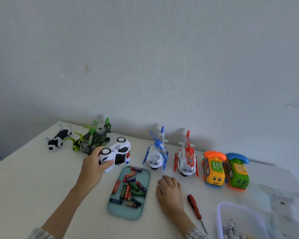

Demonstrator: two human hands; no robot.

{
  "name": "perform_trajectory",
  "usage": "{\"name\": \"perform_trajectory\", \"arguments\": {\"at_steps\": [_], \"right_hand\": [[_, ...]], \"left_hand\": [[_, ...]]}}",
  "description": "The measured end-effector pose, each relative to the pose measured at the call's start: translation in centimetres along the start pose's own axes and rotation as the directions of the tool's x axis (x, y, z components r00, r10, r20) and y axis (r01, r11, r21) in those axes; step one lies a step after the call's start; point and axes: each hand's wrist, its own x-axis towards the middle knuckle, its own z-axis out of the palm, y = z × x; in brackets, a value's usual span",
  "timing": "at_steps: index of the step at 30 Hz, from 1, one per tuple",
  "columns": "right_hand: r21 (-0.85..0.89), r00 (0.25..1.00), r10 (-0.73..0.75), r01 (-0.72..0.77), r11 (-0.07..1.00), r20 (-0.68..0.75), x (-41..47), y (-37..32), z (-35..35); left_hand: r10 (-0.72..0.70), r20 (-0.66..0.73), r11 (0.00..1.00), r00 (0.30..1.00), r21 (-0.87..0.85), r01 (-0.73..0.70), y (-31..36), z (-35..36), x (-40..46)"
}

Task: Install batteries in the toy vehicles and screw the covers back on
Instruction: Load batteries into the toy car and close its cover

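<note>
Your left hand grips the police car, tipped on its side beside the tray of batteries. Right hand rests flat, fingers relaxed, near the screwdriver.

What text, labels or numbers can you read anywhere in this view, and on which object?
White toy police car, gripped by the left hand: a dark word on its side, likely "POLICE", too blurred to confirm.
Red and green batteries in the teal tray: label print unreadable.
Blue-and-white helicopter rotor stickers: unreadable.
Yellow toy phone bus keypad: unreadable.
</note>
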Motion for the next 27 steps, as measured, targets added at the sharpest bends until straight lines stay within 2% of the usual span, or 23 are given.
{"name": "perform_trajectory", "arguments": {"at_steps": [4,6,7,8,9,11,12,14,15,16,17,19,21,23,24,25,26,27], "right_hand": [[0.09,0.993,0.055,-0.064,0.994,0.108,-0.5,0.2,0.2],[0.234,0.952,0.155,-0.219,0.947,0.262,-0.3,-0.9,-1.1],[0.376,0.894,0.219,-0.372,0.849,0.39,-0.2,-1.8,-2.7],[0.515,0.823,0.274,-0.535,0.67,0.497,0.0,-2.7,-4.4],[0.617,0.752,0.299,-0.655,0.435,0.587,0.3,-3.7,-6.4],[0.645,0.632,0.203,-0.765,0.006,0.748,0.2,-4.7,-10.2],[0.6,0.59,0.111,-0.792,-0.116,0.8,0.0,-4.5,-12.0],[0.524,0.539,-0.039,-0.831,-0.186,0.841,-0.9,-4.0,-14.8],[0.524,0.543,-0.071,-0.831,-0.184,0.836,-1.5,-3.7,-15.6],[0.559,0.575,-0.069,-0.812,-0.17,0.815,-2.0,-3.3,-15.9],[0.61,0.622,-0.035,-0.777,-0.157,0.782,-2.4,-2.8,-15.9],[0.71,0.709,0.075,-0.685,-0.162,0.701,-3.3,-1.8,-15.6],[0.768,0.758,0.14,-0.611,-0.19,0.637,-4.2,-1.1,-15.3],[0.821,0.793,0.219,-0.534,-0.201,0.569,-5.2,-1.1,-15.2],[0.852,0.805,0.281,-0.492,-0.178,0.523,-5.6,-1.4,-14.9],[0.877,0.806,0.348,-0.459,-0.143,0.478,-6.3,-1.5,-14.7],[0.895,0.808,0.393,-0.43,-0.115,0.439,-7.0,-1.7,-14.2],[0.908,0.809,0.42,-0.406,-0.107,0.411,-7.9,-1.8,-13.7]], "left_hand": [[0.112,0.117,0.986,0.987,-0.136,-0.096,3.0,-1.8,-4.3],[0.208,0.174,0.97,0.962,-0.161,-0.181,3.8,-2.1,-6.1],[0.261,0.199,0.962,0.944,-0.134,-0.238,4.0,-2.1,-6.9],[0.324,0.226,0.946,0.919,-0.095,-0.31,4.0,-2.0,-7.5],[0.393,0.255,0.916,0.883,-0.026,-0.4,4.2,-2.0,-8.0],[0.556,0.31,0.773,0.772,0.148,-0.616,4.6,-1.5,-9.1],[0.636,0.339,0.668,0.693,0.207,-0.714,4.8,-1.0,-9.6],[0.737,0.382,0.509,0.557,0.228,-0.83,5.2,0.1,-10.6],[0.759,0.386,0.483,0.524,0.205,-0.851,5.4,0.6,-11.0],[0.764,0.38,0.493,0.522,0.178,-0.852,5.7,1.1,-11.4],[0.752,0.365,0.53,0.548,0.158,-0.833,5.9,1.6,-11.8],[0.669,0.315,0.679,0.674,0.111,-0.726,6.8,2.7,-12.8],[0.521,0.265,0.834,0.811,0.044,-0.55,7.8,4.0,-13.7],[0.366,0.184,0.927,0.912,0.015,-0.375,8.7,5.6,-14.6],[0.245,0.135,0.969,0.96,-0.053,-0.24,9.1,6.3,-15.0],[0.076,0.115,0.984,0.99,-0.167,-0.057,9.9,6.9,-15.6],[-0.095,0.157,0.931,0.983,-0.335,0.143,10.7,7.4,-16.1],[-0.236,0.251,0.811,0.939,-0.481,0.333,11.4,8.0,-16.6]]}}
